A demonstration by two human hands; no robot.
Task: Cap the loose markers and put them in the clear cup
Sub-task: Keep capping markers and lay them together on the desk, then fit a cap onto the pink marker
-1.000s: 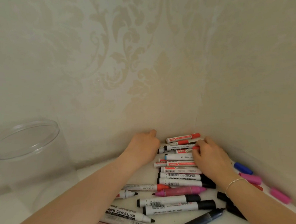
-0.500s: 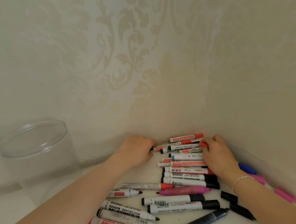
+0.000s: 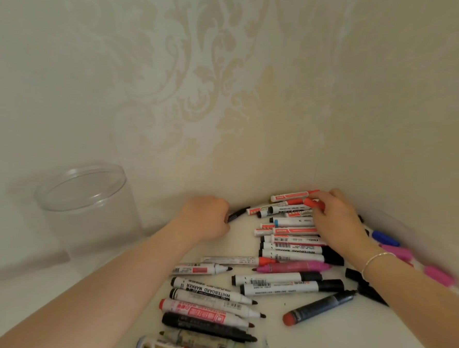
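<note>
Several whiteboard markers [image 3: 291, 249] lie in a heap on the white table [image 3: 347, 342], some capped, some with bare tips. My left hand [image 3: 207, 218] is closed around a thin black marker [image 3: 238, 213] whose end sticks out to the right. My right hand [image 3: 338, 221] rests on the far end of the heap, its fingers pinching a red cap [image 3: 314, 203]. The clear cup [image 3: 86, 208] stands at the left against the wall; I see nothing inside it.
Loose caps lie along the right wall: a blue cap [image 3: 385, 238], pink caps [image 3: 398, 252] and black caps [image 3: 364, 285]. Patterned walls [image 3: 228, 93] meet in a corner just behind the heap. A bracelet [image 3: 376, 259] circles my right wrist.
My left hand has drawn back to the left with the thin black marker in it. My right hand has shifted slightly right at the far end of the heap, holding the red cap.
</note>
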